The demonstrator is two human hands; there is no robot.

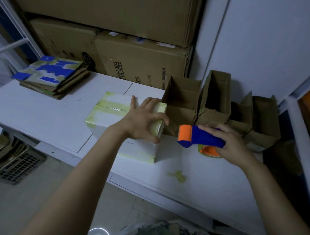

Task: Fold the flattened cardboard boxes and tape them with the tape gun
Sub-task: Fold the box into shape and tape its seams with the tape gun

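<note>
Right grip: the right grip [233,142] is closed round the blue body of the tape gun [201,138], fingers over the top and thumb underneath.
Left grip: the left grip [145,121] lies on the right end of the white box [115,119] with fingers spread wide. The thumb comes down by the front right corner and the outer fingertips bend at the far edge. It clasps nothing.
Tape gun: held just above the worktop [35,112], right of the white box and in front of the open brown boxes. Its orange head points left toward the white box, apart from it. An orange-hubbed roll of yellowish tape [209,151] shows below the handle.
White box: closed and standing on the worktop, with yellowish tape along its top seam and round its edges.
Open brown boxes: three brown boxes stand in a row to the right of the white box, their top flaps up. The nearest [184,105] is just beside the white box, then a taller one [215,97], then a lower one [262,119] by the wall.
Flattened boxes: a stack of flattened boxes [51,77] lies at the worktop's far left, the top one blue and pale yellow.
Tape scrap: a crumpled yellowish tape scrap [178,176] lies on the worktop's near edge.
Behind: large brown cartons [144,64] are piled against the wall.
</note>
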